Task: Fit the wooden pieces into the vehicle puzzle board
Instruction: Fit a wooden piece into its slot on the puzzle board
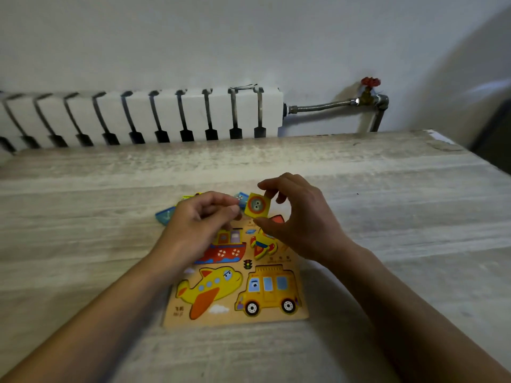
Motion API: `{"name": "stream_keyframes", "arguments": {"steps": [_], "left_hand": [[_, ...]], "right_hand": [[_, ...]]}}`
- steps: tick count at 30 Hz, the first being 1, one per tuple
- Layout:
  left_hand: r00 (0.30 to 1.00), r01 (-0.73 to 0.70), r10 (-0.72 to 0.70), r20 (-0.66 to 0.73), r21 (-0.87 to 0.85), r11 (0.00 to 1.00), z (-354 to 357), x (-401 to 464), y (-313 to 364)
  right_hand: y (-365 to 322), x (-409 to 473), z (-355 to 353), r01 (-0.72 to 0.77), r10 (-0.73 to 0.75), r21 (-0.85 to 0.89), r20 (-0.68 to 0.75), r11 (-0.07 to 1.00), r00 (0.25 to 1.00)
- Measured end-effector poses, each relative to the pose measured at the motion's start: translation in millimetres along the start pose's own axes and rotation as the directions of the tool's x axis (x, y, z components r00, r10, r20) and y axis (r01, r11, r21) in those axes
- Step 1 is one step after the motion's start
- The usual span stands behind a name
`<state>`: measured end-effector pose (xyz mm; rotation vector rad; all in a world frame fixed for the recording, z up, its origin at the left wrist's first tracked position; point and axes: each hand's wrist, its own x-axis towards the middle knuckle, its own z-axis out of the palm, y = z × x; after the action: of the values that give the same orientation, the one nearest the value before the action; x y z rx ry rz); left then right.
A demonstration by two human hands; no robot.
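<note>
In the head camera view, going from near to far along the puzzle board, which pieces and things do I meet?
Yellow bus → red boat → square yellow piece held in the right hand → radiator.

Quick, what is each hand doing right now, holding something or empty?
Left hand: fingers curled shut; whether it grips anything cannot be told.
Right hand: pinching the square yellow piece above the puzzle board.

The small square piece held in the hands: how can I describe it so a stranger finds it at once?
Find the puzzle board on the wooden table. Above its far edge, both hands meet. Between the fingertips is the square piece: yellow, with an orange ring around a grey centre, unlike the vehicle-shaped pieces below.
</note>
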<state>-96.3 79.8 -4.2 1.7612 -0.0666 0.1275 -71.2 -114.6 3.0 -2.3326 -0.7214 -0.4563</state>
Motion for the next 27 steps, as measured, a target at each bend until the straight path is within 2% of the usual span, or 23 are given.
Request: {"name": "stream_keyframes", "arguments": {"steps": [7,17,21,27], "left_hand": [[0.993,0.118,-0.114,0.033,-0.288,0.95,-5.0,-7.9,1.5],[0.995,0.1,-0.101,0.006,-0.203,0.974,-2.2,-14.6,2.8],[0.991,0.13,-0.135,0.0,-0.28,0.951,-1.1,-14.8,1.9],[0.97,0.203,-0.241,-0.013,-0.499,0.843,2.2,-14.7,3.3]], "right_hand": [[-14.1,-4.8,4.9,0.072,-0.073,0.035,0.033,0.997,0.997],[-27.3,-10.1,3.5,0.202,-0.205,0.048,0.067,0.978,0.976],[-27.7,-10.9,6.0,0.198,-0.199,0.044,0.038,0.979,0.979],[-25.9,-10.5,8.3,0.181,-0.181,0.047,-0.017,0.982,0.983]]}}
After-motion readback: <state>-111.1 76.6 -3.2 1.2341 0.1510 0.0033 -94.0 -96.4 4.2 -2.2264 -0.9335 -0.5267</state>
